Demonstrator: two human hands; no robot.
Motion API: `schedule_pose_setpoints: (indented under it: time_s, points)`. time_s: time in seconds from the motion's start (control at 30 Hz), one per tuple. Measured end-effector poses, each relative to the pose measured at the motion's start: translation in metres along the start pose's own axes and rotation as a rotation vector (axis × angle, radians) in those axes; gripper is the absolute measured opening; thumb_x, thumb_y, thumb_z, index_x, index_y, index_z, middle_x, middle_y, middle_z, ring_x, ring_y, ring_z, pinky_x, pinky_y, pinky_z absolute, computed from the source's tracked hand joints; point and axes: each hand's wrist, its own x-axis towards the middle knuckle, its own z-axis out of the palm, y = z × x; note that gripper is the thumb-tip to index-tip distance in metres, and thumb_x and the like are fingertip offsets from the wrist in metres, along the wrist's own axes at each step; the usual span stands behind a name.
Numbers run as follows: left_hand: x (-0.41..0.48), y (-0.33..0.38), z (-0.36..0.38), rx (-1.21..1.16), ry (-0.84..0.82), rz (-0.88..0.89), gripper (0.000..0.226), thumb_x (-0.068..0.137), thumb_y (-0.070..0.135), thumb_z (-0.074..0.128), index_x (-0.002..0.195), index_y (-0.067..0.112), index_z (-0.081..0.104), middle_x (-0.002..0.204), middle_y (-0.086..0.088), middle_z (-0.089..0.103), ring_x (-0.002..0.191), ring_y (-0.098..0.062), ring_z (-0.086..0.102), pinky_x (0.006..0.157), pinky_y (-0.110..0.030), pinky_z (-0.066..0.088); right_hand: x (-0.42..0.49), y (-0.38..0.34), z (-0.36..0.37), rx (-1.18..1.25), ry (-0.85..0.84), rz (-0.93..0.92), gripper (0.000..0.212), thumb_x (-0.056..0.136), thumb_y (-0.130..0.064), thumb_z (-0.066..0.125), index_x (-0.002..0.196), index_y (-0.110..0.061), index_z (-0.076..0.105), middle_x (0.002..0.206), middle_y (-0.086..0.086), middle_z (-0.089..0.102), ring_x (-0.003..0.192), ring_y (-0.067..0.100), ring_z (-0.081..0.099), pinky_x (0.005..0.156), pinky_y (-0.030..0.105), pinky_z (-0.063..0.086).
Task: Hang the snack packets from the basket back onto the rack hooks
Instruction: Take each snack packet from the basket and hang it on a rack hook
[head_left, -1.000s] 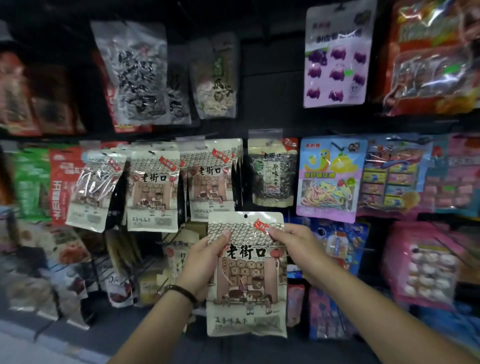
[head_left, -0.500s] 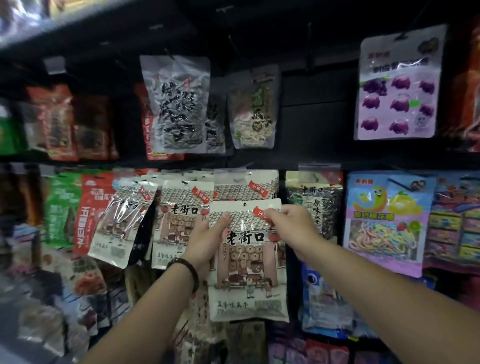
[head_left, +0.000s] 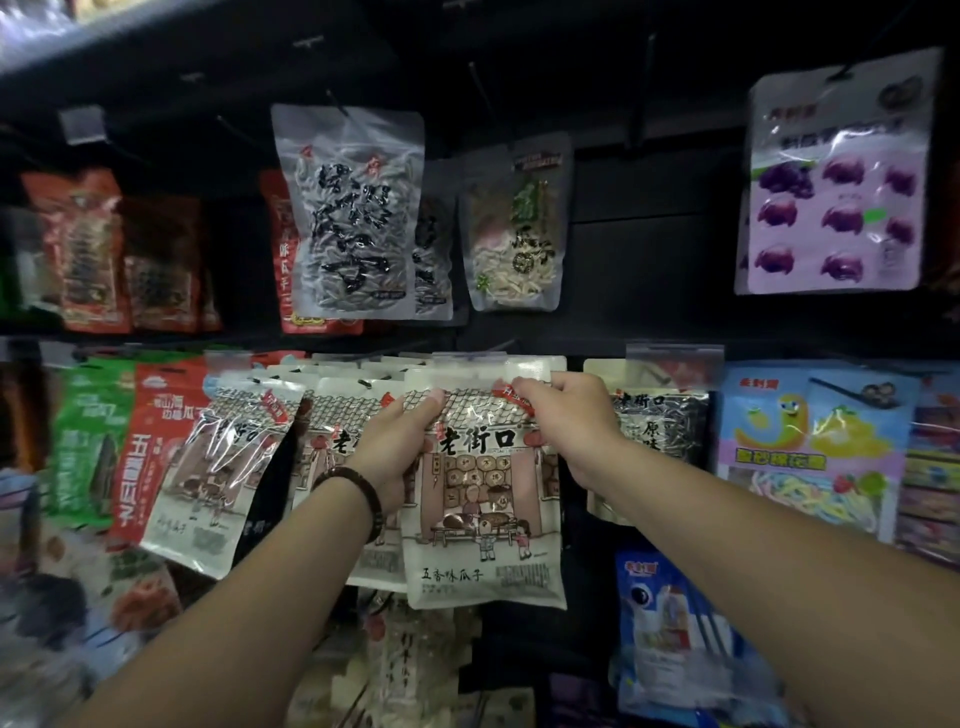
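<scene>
Currently, both hands grasp one cream-coloured snack packet printed with a tiled-roof shopfront drawing (head_left: 483, 483) by its top edge: the left hand (head_left: 397, 447) pinches the upper left corner and the right hand (head_left: 571, 421) pinches the upper right corner beside a red label. The packet is held upright against the middle row of the dark display rack (head_left: 649, 249), in front of a row of matching cream packets (head_left: 337, 410) hanging there. A dark beaded bracelet (head_left: 358, 491) encircles the left wrist.

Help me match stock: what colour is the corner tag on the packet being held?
Red, on the cream snack packet, at the right hand; head view.
</scene>
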Motion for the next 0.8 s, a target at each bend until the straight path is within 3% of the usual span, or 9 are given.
schedule_pose_setpoints:
  time_s: [0.07,0.17,0.3,0.37,0.47,0.57,0.7,0.77,0.8]
  points:
    - [0.002,0.000,0.002,-0.004,0.011,-0.025,0.093,0.091,0.057,0.076,0.166,0.026,0.031,0.102,0.000,0.063,0.083,-0.013,0.057,0.106,-0.043,0.050,0.002,0.002,0.002,-0.021,0.005,0.010,0.034,0.089,-0.033,0.077,0.067,-0.013,0.060,0.067,0.008,0.052,0.051,0.022,0.067,0.070,0.063,0.061]
    - [0.003,-0.002,0.002,-0.011,0.019,-0.041,0.092,0.091,0.057,0.077,0.166,0.025,0.033,0.101,-0.001,0.063,0.084,-0.014,0.057,0.116,-0.048,0.047,0.005,0.005,0.004,-0.037,0.024,0.032,0.034,0.089,-0.031,0.076,0.066,-0.017,0.057,0.063,0.005,0.049,0.049,0.019,0.065,0.065,0.058,0.062]
    - [0.011,-0.002,0.004,0.016,0.045,0.001,0.090,0.092,0.055,0.076,0.165,0.024,0.034,0.103,0.001,0.063,0.085,-0.013,0.057,0.116,-0.050,0.048,0.014,0.009,0.010,-0.075,0.087,0.066,0.049,0.088,-0.033,0.075,0.050,-0.024,0.045,0.039,-0.010,0.042,0.032,0.008,0.054,0.058,0.034,0.041]
    - [0.011,-0.001,0.007,0.031,0.056,0.025,0.090,0.093,0.056,0.075,0.165,0.020,0.035,0.116,-0.005,0.066,0.094,-0.015,0.060,0.114,-0.048,0.046,0.018,0.014,0.012,-0.076,0.110,0.084,0.052,0.089,-0.034,0.076,0.050,-0.024,0.043,0.036,-0.013,0.039,0.036,0.014,0.049,0.058,0.033,0.039]
    - [0.009,-0.005,0.018,0.129,0.151,0.117,0.081,0.095,0.053,0.075,0.158,0.014,0.045,0.149,-0.011,0.060,0.130,-0.032,0.062,0.116,-0.052,0.047,0.021,0.021,0.015,-0.122,0.157,0.110,0.052,0.093,-0.038,0.077,0.053,-0.022,0.047,0.042,-0.009,0.051,0.047,0.024,0.065,0.058,0.033,0.050]
    - [-0.001,-0.016,0.028,0.126,0.326,0.257,0.046,0.094,0.033,0.081,0.130,0.028,0.053,0.134,0.001,0.063,0.112,-0.025,0.069,0.092,-0.040,0.059,0.022,0.024,0.020,-0.183,0.198,0.120,0.051,0.093,-0.042,0.076,0.056,-0.021,0.050,0.046,-0.006,0.054,0.048,0.022,0.059,0.062,0.034,0.056]
    - [-0.021,-0.041,0.034,0.256,0.443,0.518,0.044,0.093,0.012,0.075,0.125,0.032,0.051,0.128,0.010,0.057,0.100,0.004,0.059,0.065,-0.011,0.052,0.026,0.027,0.023,-0.200,0.220,0.132,0.046,0.092,-0.046,0.075,0.059,-0.020,0.055,0.048,-0.008,0.054,0.048,0.017,0.055,0.052,0.028,0.044]
    - [-0.035,-0.057,0.040,0.414,0.426,0.671,0.049,0.093,0.014,0.071,0.134,0.031,0.050,0.134,0.012,0.052,0.112,0.008,0.053,0.083,-0.005,0.049,0.026,0.028,0.022,-0.215,0.219,0.125,0.046,0.093,-0.047,0.074,0.061,-0.019,0.056,0.052,-0.006,0.056,0.049,0.017,0.056,0.052,0.027,0.041]
    - [-0.041,-0.067,0.044,0.504,0.401,0.719,0.050,0.095,0.021,0.070,0.139,0.032,0.049,0.140,0.012,0.050,0.123,0.007,0.048,0.099,-0.011,0.047,0.026,0.028,0.022,-0.223,0.217,0.115,0.047,0.093,-0.047,0.074,0.061,-0.019,0.055,0.052,-0.006,0.056,0.049,0.017,0.055,0.052,0.027,0.041]
